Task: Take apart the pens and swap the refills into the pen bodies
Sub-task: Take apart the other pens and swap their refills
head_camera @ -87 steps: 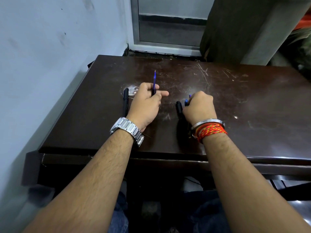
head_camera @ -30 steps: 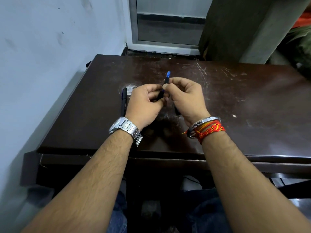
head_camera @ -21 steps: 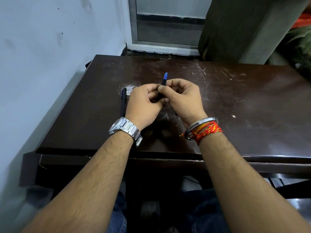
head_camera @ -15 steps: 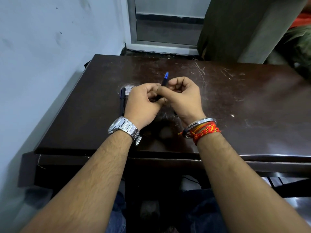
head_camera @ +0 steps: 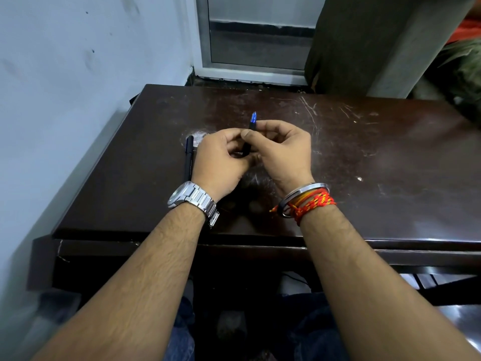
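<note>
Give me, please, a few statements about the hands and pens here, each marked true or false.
The left hand and the right hand both hold the blue-tipped pen. True.
The black pen lies on the table right of the right hand. False: it lies left of the left hand.
The watch sits on the right wrist. False: it is on the left wrist.
The held pen's blue tip points away from the person. True.
</note>
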Tool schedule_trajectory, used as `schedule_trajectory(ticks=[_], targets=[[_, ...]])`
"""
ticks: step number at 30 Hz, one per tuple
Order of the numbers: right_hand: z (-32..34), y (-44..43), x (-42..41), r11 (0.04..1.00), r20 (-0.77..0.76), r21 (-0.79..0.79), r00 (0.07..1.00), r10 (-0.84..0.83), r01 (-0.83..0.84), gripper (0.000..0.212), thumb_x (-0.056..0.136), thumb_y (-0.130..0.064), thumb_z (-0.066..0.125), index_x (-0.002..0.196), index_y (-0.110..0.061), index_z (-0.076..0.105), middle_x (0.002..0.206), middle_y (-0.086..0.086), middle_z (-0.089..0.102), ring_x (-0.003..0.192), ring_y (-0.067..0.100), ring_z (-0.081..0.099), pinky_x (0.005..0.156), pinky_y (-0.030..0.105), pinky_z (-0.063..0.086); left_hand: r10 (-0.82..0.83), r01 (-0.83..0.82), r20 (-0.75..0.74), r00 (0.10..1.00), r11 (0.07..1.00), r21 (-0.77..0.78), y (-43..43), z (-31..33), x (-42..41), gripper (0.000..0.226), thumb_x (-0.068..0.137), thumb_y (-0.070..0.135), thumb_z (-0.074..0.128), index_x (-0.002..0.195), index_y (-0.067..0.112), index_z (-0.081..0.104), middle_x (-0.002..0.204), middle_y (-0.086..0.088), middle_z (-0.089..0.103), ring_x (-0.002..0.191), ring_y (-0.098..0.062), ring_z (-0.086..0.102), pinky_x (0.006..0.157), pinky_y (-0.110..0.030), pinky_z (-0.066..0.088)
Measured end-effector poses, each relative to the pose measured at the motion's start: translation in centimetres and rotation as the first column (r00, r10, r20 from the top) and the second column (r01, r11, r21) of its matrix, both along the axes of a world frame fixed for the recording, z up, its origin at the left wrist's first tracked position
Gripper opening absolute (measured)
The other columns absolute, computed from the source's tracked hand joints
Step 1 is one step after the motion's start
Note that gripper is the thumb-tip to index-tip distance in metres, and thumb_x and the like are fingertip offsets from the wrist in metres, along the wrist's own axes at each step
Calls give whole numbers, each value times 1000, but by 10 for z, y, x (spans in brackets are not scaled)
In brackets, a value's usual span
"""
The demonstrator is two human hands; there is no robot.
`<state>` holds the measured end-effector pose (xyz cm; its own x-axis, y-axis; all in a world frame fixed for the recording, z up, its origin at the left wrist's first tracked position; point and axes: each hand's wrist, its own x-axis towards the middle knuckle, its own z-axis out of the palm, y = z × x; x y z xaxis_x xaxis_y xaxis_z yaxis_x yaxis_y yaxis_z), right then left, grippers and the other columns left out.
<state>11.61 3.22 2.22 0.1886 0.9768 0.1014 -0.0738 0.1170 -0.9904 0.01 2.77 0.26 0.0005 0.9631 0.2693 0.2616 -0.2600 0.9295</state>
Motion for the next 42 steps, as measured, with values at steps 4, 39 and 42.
schedule_trajectory(ticks=[4,39,42], targets=[[1,0,2,1000,-45,15,999,-5,5,14,79,0,77,92,2,73,68,5,70,52,4,64,47,19,50,46,-45,53,998,999,-9,0,2,3,27,76,11,71,97,28,74,83,6,78,80,-6,74,72,-24,59],[-3,2,0,997,42,70,999,7,-10,16,80,-3,74,80,-19,76,64,-9,72,61,2,64,61,23,53,203,-203,-13,979,979,-34,2,3,-2,50,67,16,88,112,15,67,81,8,68,67,5,62,67,-14,53],[-3,2,1,997,30,77,999,26,-28,19,80,-2,74,78,-21,76,70,-5,75,69,9,69,68,27,58,144,-140,43,989,987,-80,1,3,1,46,77,10,77,121,12,64,98,1,74,89,-3,71,79,-19,57]])
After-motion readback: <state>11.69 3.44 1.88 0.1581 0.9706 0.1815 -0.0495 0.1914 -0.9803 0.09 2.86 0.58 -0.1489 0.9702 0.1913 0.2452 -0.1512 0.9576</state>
